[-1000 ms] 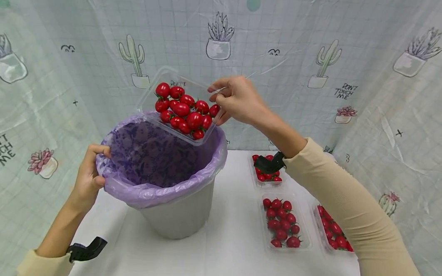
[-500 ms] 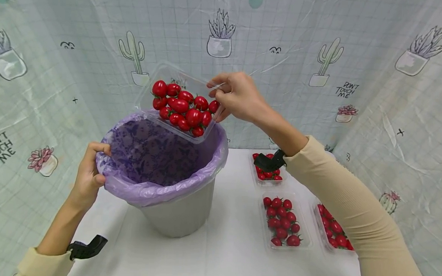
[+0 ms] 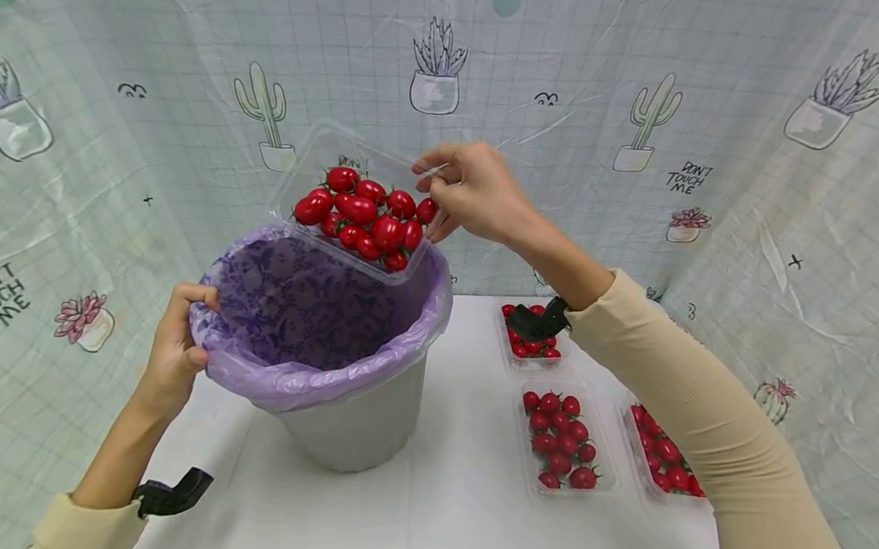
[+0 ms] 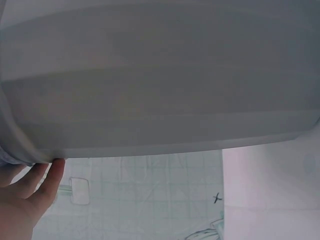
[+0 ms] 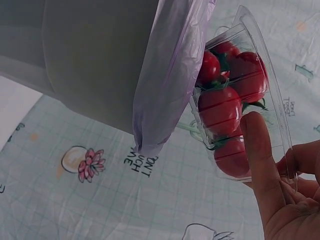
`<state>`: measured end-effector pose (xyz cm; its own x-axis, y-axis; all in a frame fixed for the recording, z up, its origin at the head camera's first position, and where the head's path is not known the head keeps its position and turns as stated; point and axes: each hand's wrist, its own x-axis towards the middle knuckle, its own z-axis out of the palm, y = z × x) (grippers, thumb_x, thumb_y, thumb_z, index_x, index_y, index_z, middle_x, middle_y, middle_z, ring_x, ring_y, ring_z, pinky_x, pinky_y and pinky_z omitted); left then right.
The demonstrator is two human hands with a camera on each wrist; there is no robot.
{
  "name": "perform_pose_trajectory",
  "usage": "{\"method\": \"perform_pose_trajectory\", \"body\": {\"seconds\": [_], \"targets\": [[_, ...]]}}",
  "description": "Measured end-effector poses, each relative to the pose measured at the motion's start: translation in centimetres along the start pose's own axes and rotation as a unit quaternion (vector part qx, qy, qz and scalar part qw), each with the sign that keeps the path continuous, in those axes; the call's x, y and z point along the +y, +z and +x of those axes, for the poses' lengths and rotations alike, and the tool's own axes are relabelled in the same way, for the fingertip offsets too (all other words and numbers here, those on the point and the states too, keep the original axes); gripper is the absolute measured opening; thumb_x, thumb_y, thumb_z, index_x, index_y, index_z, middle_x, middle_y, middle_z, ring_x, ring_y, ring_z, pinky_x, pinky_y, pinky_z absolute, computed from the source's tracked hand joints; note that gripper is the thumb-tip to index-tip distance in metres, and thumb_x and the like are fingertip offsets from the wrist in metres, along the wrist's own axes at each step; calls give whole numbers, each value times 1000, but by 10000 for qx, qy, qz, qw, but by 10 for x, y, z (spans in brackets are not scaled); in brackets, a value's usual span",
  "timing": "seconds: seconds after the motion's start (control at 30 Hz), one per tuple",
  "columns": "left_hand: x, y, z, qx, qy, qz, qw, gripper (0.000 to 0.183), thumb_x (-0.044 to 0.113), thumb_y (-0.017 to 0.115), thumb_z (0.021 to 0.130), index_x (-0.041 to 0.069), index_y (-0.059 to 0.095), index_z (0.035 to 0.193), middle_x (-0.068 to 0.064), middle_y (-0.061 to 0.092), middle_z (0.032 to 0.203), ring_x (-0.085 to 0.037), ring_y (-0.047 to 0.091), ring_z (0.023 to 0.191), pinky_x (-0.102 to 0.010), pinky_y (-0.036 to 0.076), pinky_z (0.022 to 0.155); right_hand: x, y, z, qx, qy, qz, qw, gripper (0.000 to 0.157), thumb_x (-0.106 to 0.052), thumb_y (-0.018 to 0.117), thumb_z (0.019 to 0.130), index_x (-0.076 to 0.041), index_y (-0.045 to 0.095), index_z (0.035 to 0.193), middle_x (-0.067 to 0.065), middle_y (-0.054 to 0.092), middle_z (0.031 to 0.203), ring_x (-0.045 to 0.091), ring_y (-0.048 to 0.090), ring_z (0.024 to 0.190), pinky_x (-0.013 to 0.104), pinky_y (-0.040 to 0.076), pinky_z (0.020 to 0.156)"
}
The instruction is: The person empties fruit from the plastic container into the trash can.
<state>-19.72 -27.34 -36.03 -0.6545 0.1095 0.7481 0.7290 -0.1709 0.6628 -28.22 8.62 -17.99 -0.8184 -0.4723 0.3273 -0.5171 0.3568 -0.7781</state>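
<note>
Right fingers (image 3: 440,155) pinching tilted tray (image 3: 311,168) over bin (image 3: 357,428), tomatoes (image 3: 361,210) not out yet; left fingers (image 3: 198,295) gripping rim (image 3: 314,388). Three filled trays (image 3: 603,480) waiting on worktop (image 3: 460,441).

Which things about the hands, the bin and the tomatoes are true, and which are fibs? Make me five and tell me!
1. The right hand holds a clear box with red tomatoes in it. True.

2. The left hand is holding a tomato. False: it grips the edge of the bin.

3. The bag lining the bin is purple. True.

4. The box in the right hand sits flat on the table. False: it is held up, tilted, at the bin's far side.

5. All the other tomato boxes are to the left of the bin. False: the three that show are on the table to its right.
</note>
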Motion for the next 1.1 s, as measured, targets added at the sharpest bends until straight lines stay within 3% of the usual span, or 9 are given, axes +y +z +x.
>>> {"method": "perform_pose_trajectory", "body": {"seconds": [0.8, 1.1], "targets": [[-1, -1, 0, -82, 37, 93, 9999, 65, 49, 83, 84, 2, 50, 114, -3, 47, 104, -12, 41, 85, -29, 24, 60, 0, -1, -3, 14, -135, -261, 9996, 37, 7, 43, 96, 3, 67, 124, 19, 74, 117, 23, 73, 57, 37, 62, 58], [0, 0, 0, -40, 2, 14, 10000, 65, 48, 85, 83, 3, 51, 115, -4, 49, 106, -13, 44, 89, -26, 30, 63, 1, -1, -3, 60, -276, -478, 9985, 36, 6, 44, 98, 2, 68, 123, 18, 74, 120, 22, 74, 58, 34, 61, 57]]}}
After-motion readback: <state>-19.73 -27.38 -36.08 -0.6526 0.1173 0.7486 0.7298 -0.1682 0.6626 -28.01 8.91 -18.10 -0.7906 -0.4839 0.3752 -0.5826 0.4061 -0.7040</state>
